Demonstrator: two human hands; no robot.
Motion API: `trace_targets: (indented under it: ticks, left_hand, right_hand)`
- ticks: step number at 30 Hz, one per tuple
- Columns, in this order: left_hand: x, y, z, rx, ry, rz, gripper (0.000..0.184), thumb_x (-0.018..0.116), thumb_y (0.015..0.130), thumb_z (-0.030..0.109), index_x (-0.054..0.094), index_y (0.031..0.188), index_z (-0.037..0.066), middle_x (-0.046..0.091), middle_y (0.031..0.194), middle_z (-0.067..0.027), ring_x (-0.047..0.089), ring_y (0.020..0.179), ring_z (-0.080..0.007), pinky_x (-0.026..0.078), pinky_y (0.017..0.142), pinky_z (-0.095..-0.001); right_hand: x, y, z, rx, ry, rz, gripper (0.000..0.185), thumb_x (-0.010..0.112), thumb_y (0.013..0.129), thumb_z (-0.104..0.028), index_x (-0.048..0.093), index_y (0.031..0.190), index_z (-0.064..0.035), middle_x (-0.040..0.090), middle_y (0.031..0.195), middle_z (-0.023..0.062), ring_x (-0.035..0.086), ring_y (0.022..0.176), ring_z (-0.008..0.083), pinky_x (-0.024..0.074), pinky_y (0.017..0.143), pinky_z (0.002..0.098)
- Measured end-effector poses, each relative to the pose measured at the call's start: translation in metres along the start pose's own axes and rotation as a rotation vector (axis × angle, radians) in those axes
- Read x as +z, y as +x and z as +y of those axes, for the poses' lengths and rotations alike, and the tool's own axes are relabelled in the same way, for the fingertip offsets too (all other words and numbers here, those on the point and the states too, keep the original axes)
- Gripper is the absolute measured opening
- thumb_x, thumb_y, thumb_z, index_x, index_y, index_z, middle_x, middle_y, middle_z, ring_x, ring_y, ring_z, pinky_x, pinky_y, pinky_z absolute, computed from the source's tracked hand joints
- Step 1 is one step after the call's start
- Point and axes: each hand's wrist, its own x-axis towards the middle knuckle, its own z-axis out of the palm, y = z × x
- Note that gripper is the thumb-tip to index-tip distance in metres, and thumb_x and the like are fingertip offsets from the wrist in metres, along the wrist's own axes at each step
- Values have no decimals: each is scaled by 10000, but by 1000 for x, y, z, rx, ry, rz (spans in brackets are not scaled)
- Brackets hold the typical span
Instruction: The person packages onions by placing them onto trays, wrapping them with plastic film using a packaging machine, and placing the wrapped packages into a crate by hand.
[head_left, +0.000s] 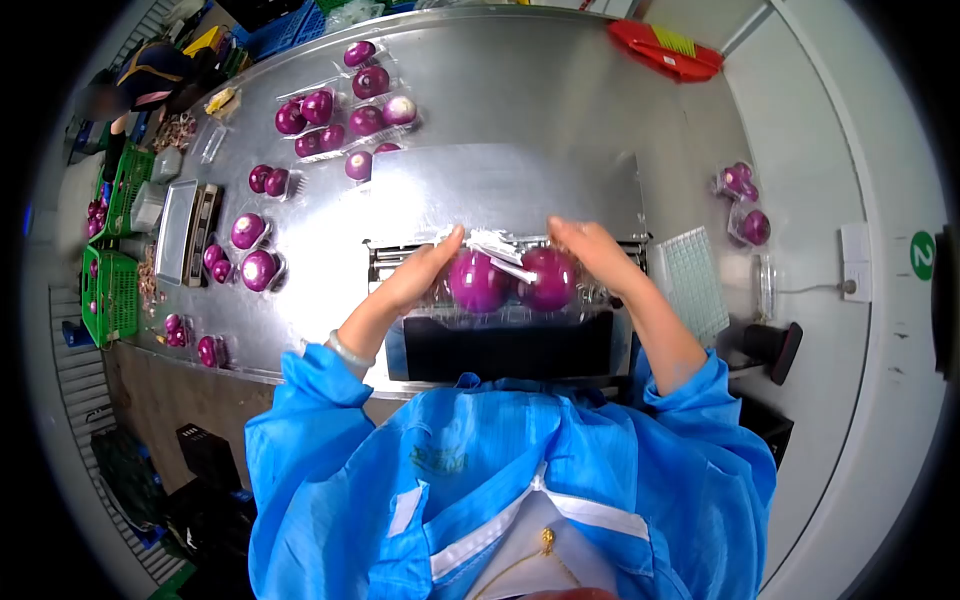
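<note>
A pack of two red onions [478, 281] in clear plastic film is held in front of me, over a wrapping machine [385, 262]. My left hand [425, 272] grips the pack's left side, thumb along the top edge. On the right side my right hand [592, 255] holds it the same way, the other fingers partly hidden. Loose white-looking film is bunched between the onions at the top. Just beyond the pack lies the machine's flat metal plate [510, 190]; a dark panel [505, 347] sits on the near side.
Several packs of red onions [366, 121] lie on the steel table [480, 70] to the left, and two packs [748, 222] at the right. A scale [190, 235], green crates [110, 300] and a red bag [665, 52] stand around. Another person [150, 75] is at far left.
</note>
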Motion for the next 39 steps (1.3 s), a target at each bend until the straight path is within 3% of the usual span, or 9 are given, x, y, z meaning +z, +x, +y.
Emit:
trace_targets:
  ticks: [4, 8, 9, 11, 16, 24, 29, 33, 39]
  left_hand:
    - [25, -36, -63, -15, 279, 121, 765, 393, 928, 700, 660, 744, 6, 523, 606, -43, 452, 578, -150, 384, 579, -342]
    - [49, -34, -100, 64, 406, 151, 650, 459, 976, 535, 645, 857, -76, 627, 754, -204, 599, 774, -255, 462, 783, -391]
    - [56, -22, -122, 418, 443, 301, 567, 484, 977, 479, 678, 895, -48, 641, 740, -220, 639, 751, -319, 478, 760, -413]
    - [53, -28, -110, 116, 769, 343, 537, 503, 969, 453, 687, 861, -40, 651, 693, -200, 646, 695, -369, 489, 708, -432]
    - [47, -44, -133, 314, 193, 542, 232, 705, 885, 148, 560, 1025, 31, 481, 613, 33, 406, 552, -62, 345, 523, -232]
    - [54, -44, -147, 502, -14, 620, 173, 559, 965, 64, 408, 1050, 61, 425, 645, 32, 365, 538, -36, 294, 470, -212]
    - [50, -31, -147, 463, 685, 580, 213, 594, 928, 47, 463, 1096, 50, 450, 565, -69, 462, 490, -182, 379, 515, -340]
    - [71, 9, -161, 718, 1399, 452, 424, 588, 816, 44, 562, 1228, 140, 652, 865, -92, 641, 629, -283, 525, 571, -380]
    - [133, 41, -145, 947, 1188, 72, 484, 592, 859, 168, 501, 1334, 149, 642, 945, -107, 636, 675, -280, 514, 621, -375]
  right_hand:
    - [31, -56, 40, -46, -286, -11, 607, 465, 972, -523, 662, 1026, 49, 691, 907, 189, 669, 855, 262, 495, 792, 352]
    - [59, -60, 115, 15, -151, 26, 589, 507, 951, -541, 640, 1097, 14, 663, 778, 140, 599, 549, 174, 478, 522, 316]
    - [64, -59, 132, -35, -112, 73, 587, 520, 946, -543, 637, 1105, 10, 655, 751, 127, 573, 506, 157, 464, 487, 307]
    - [64, -55, 160, -4, 8, 170, 538, 607, 919, -488, 632, 1096, 20, 611, 699, 76, 534, 523, 114, 434, 491, 279]
    - [60, -92, 151, -14, 164, 345, 393, 687, 900, -258, 559, 1154, 13, 588, 766, 30, 522, 614, 91, 407, 523, 264]
    - [99, -136, 159, -169, 644, 828, 188, 595, 944, -97, 496, 1091, -33, 476, 640, -28, 384, 502, 24, 276, 432, 209]
    - [116, -200, 212, -87, 547, 1168, 124, 550, 958, -45, 487, 1065, -36, 520, 636, -15, 404, 542, 16, 299, 484, 205]
    - [160, -172, 285, 146, 121, 1409, 161, 568, 944, -78, 526, 1086, -13, 658, 785, 69, 598, 689, 159, 478, 653, 307]
    - [204, -123, 287, -282, 788, 1120, 269, 503, 985, -178, 495, 1197, -14, 662, 985, 123, 625, 844, 203, 495, 754, 337]
